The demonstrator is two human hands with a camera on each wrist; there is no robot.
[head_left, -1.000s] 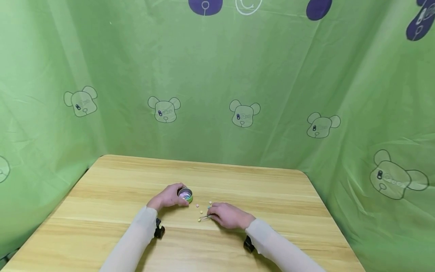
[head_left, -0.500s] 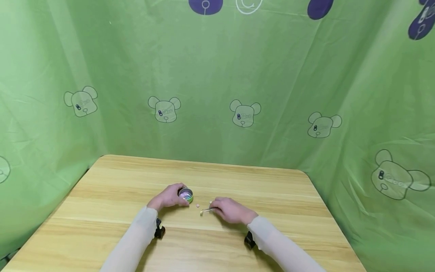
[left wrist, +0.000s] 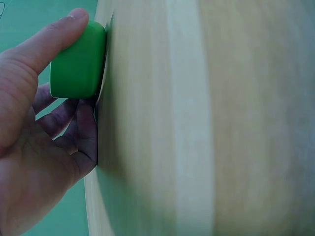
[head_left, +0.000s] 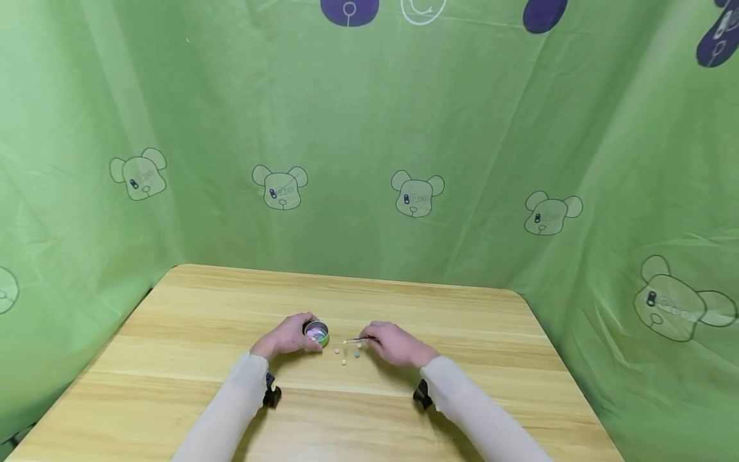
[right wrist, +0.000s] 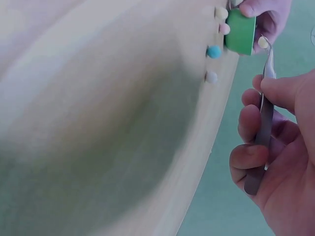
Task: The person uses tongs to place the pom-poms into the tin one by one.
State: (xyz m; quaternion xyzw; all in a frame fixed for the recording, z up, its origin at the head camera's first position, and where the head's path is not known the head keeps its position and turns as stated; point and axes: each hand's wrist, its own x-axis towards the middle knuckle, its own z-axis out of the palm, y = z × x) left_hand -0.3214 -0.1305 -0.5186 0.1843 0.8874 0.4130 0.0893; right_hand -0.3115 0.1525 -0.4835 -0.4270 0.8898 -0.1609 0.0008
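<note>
My left hand [head_left: 288, 335] grips a small round green tin [left wrist: 76, 64] standing on the table, thumb on the near side and fingers around the back. Pastel beads lie inside the tin. My right hand [head_left: 395, 344] holds metal tweezers [right wrist: 266, 118] with bent tips, pinched between thumb and fingers. A pale yellow bead [right wrist: 263, 43] sits at the tweezer tips, raised above the table to the right of the tin. Loose on the wood between the hands are a pink bead [head_left: 337, 351], a yellow bead [head_left: 344, 362], a blue bead [head_left: 357, 354] and a whitish bead [head_left: 359, 345].
The wooden table [head_left: 231, 295] stretches around both hands. A green curtain [head_left: 346, 244] printed with bear heads hangs behind it and along both sides. Each wrist carries a dark camera mount, such as the left mount [head_left: 272, 393].
The right hand has moved up and away from the body; its tweezers, low at a yellow bead before, now carry that bead above the table. The left hand and tin have stayed put.
</note>
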